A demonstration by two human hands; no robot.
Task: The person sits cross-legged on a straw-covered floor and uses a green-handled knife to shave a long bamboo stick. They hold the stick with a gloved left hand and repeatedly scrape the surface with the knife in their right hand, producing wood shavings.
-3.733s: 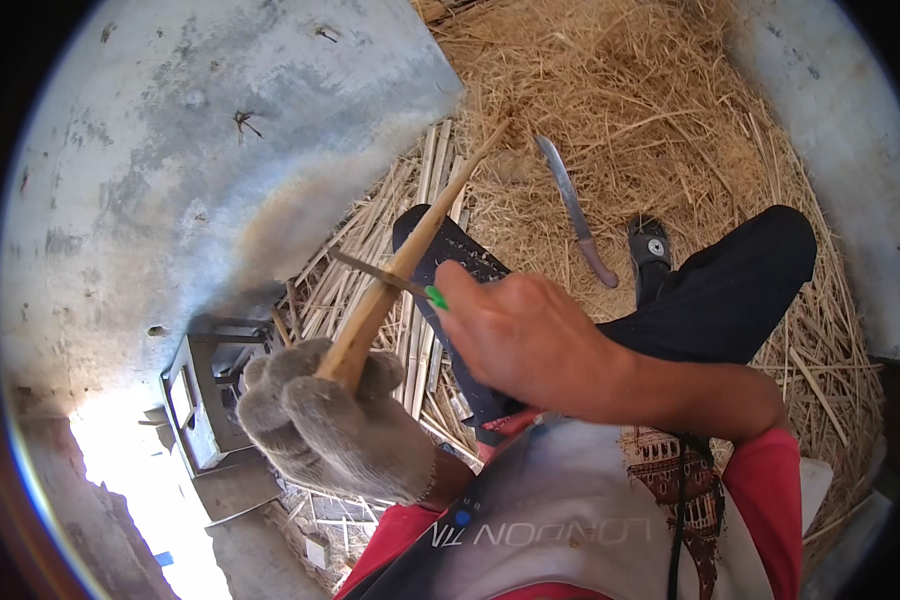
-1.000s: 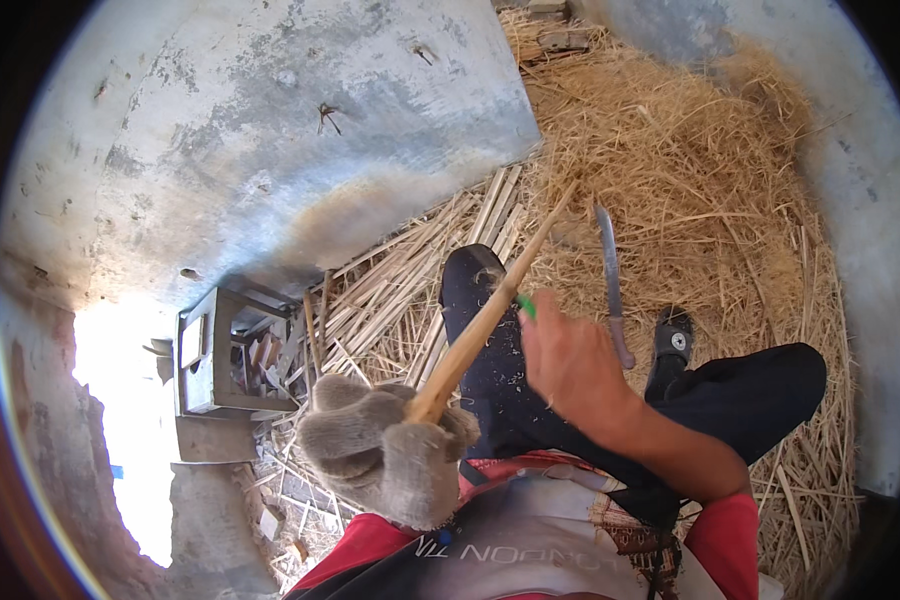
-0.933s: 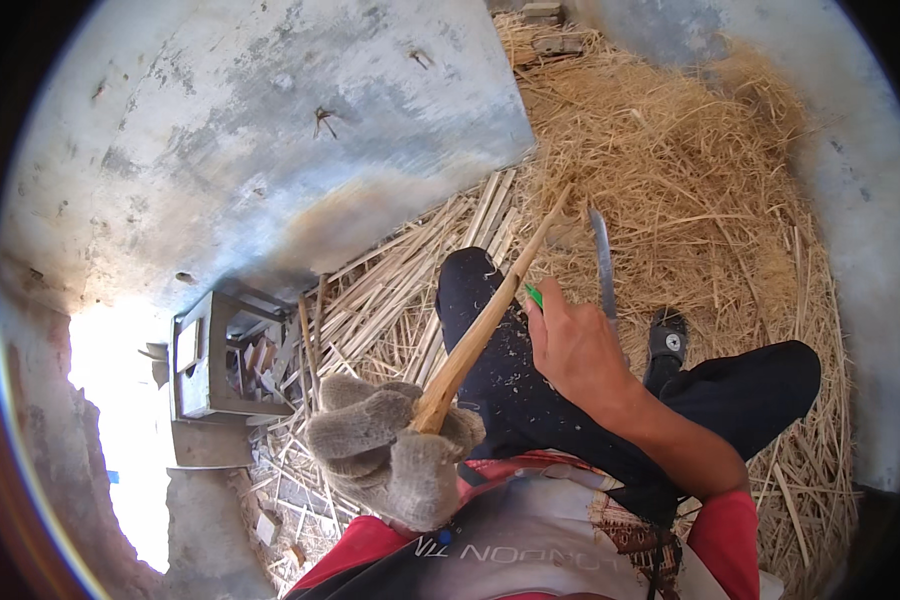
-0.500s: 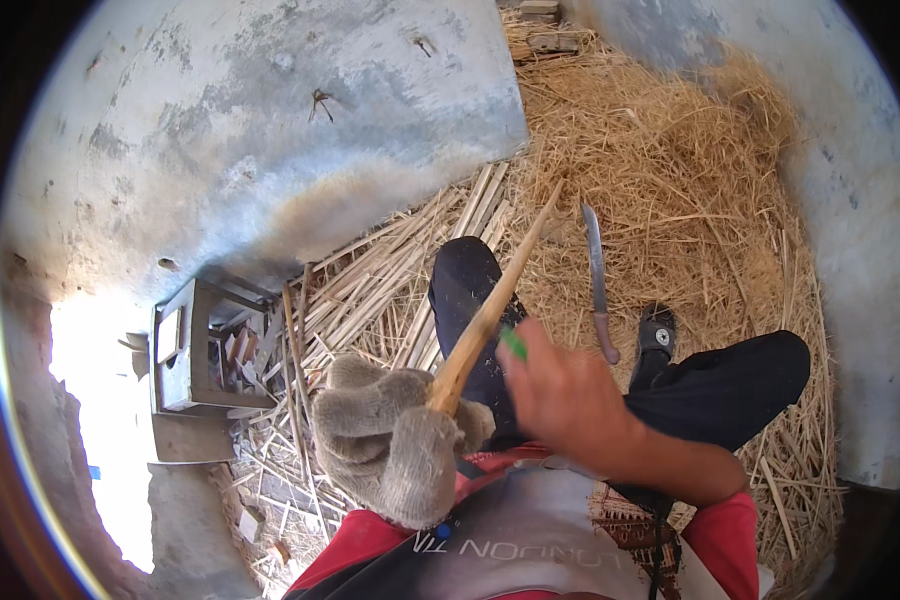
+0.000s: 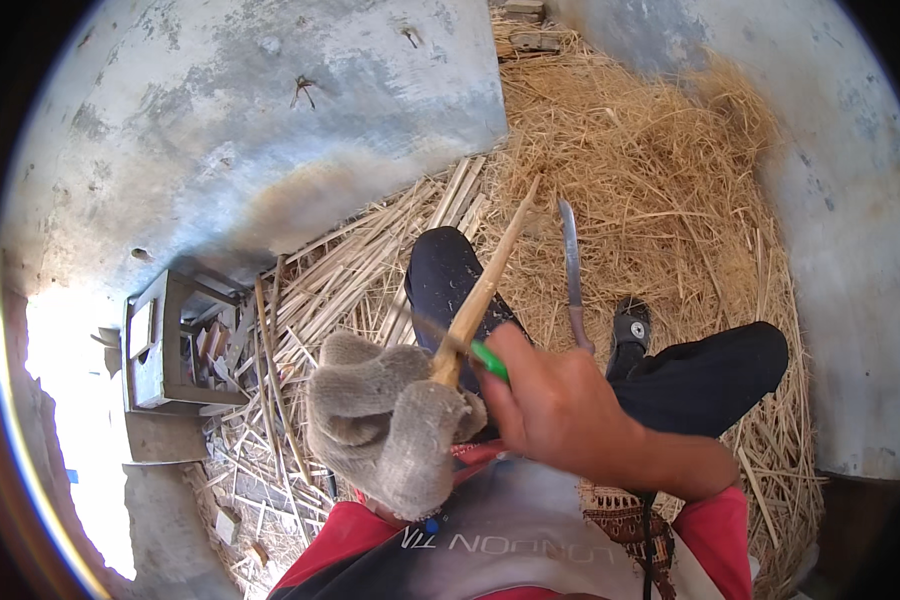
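Observation:
My left hand [image 5: 385, 425], in a thick grey knitted glove, is closed around the lower end of a tapered wooden stick [image 5: 498, 265]. The stick slants away from me, its narrow tip near the straw. In my bare right hand [image 5: 575, 400] is a green-handled knife [image 5: 489, 361], gripped in a fist. Its thin blade, blurred by motion, lies across the stick just above the glove. Beyond my right hand, a long curved machete [image 5: 572, 260] with a brownish handle rests on the straw between my legs.
Loose straw and shavings [image 5: 640, 160] cover the floor ahead. Split wooden strips [image 5: 355, 260] lie in a heap to the left, beside a worn wooden stool [image 5: 175, 345] on its side. Plastered walls [image 5: 270, 130] stand left and right. My sandalled foot [image 5: 630, 335] is near the machete.
My right hand has moved slightly toward the stick's thick end, and the knife blade now shows across the wood. The whole view has shifted a little, with the scene moving left.

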